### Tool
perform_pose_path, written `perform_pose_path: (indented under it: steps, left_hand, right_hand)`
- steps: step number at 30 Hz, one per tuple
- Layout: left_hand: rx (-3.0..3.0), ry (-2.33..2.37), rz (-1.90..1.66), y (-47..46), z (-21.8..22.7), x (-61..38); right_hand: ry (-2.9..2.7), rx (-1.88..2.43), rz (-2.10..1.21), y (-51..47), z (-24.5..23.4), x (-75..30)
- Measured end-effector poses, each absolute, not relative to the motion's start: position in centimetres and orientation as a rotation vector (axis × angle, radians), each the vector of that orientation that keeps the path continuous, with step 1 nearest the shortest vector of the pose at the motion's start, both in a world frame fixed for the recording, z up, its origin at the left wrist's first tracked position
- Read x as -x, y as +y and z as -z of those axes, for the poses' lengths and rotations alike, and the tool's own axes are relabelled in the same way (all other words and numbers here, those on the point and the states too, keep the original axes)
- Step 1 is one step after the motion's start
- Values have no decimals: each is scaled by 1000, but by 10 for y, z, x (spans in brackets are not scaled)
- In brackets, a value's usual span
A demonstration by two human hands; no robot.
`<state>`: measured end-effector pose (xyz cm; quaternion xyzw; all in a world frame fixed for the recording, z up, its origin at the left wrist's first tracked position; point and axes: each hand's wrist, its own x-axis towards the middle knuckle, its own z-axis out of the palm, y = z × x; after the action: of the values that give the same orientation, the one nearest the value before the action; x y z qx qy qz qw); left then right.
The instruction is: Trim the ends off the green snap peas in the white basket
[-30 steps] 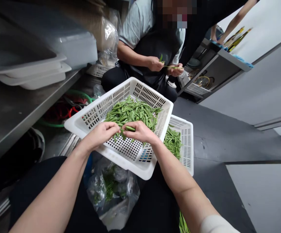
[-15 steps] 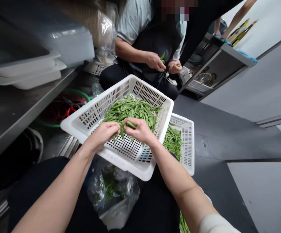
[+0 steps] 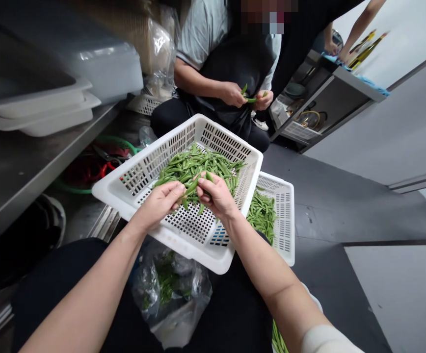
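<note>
A white slotted basket (image 3: pixel 143 171) rests on my lap with a heap of green pea pods (image 3: pixel 194 166) at its far side. Over its near half, my left hand (image 3: pixel 159 202) and my right hand (image 3: pixel 217 194) both pinch one pea pod (image 3: pixel 192 186), fingers closed on its two ends. A second white basket (image 3: pixel 284 215) with more pods (image 3: pixel 262 213) sits lower, to the right. Between my knees lies a clear plastic bag (image 3: pixel 172 289) with green scraps in it.
A person sits opposite holding a pod (image 3: pixel 250 99) in both hands. A steel shelf (image 3: pixel 21 166) with stacked white tubs (image 3: pixel 39 105) runs along the left, hoses (image 3: pixel 91 166) beneath it. Another person stands by a steel cart (image 3: pixel 331 93) at the back right. Grey floor spreads to the right.
My hands rose slightly and drew together over the basket, and the pod between them tilted up. The person opposite brought their hands together on a pod.
</note>
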<state>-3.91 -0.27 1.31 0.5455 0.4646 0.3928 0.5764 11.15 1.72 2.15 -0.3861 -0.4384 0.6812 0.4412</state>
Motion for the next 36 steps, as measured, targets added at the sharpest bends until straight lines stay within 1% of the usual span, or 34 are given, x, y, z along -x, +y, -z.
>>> perform_pose_path:
  steps: [3, 5, 7, 9, 12, 14, 15, 18, 22, 24, 25, 26, 28, 29, 31, 32, 34, 36]
  left_hand:
    - [-1374, 1121, -939, -2, -15, 41]
    - [-1490, 1171, -916, -2, -18, 44]
    - [-1569, 1198, -908, -2, -22, 46]
    - [-1615, 1177, -891, -4, -25, 48]
    - [-1657, 1141, -889, -5, -27, 50]
    - [-1648, 1144, -934, -5, -26, 50]
    - [-1628, 1149, -963, -5, -25, 49]
    - [-1415, 1140, -1069, -4, -21, 47]
    - [-1033, 1000, -1208, -3, -23, 52]
    - [-949, 923, -1258, -3, -27, 59]
    - [-914, 895, -1281, -3, -30, 63]
    - [-878, 875, -1295, -3, -32, 67]
    - [-801, 860, -1279, -2, -34, 73]
    - [-761, 862, -1260, -2, -35, 75]
    - [-693, 876, -1235, 0, -34, 78]
    - [-676, 890, -1235, 0, -34, 78]
    - [-669, 928, -1248, 2, -33, 81]
    - [-676, 967, -1239, 3, -32, 84]
  right_hand:
    - [-1080, 1006, -1630, 17, -21, -110]
    - [-1060, 1002, -1666, 18, -19, -112]
    - [-1001, 984, -1793, 22, -17, -114]
    - [-963, 972, -1992, 27, -14, -118]
    - [-1087, 918, -2275, 30, -12, -122]
    - [-1257, 866, -2346, 26, -13, -120]
    - [-1333, 848, -2329, 23, -15, -118]
    - [-1378, 868, -2099, 16, -20, -110]
    - [-962, 1076, -1693, 31, -20, -109]
    - [-863, 1176, -1593, 48, -15, -110]
    - [-907, 1231, -1582, 55, -11, -108]
    - [-1023, 1305, -1579, 62, -6, -104]
    - [-1468, 1502, -1501, 71, 7, -88]
    - [-1762, 1606, -1388, 73, 15, -76]
    - [-2345, 1736, -1039, 72, 31, -51]
    - [-2551, 1763, -878, 70, 39, -39]
    - [-2761, 1779, -698, 65, 50, -22]
    - [-2786, 1800, -676, 63, 55, -16]
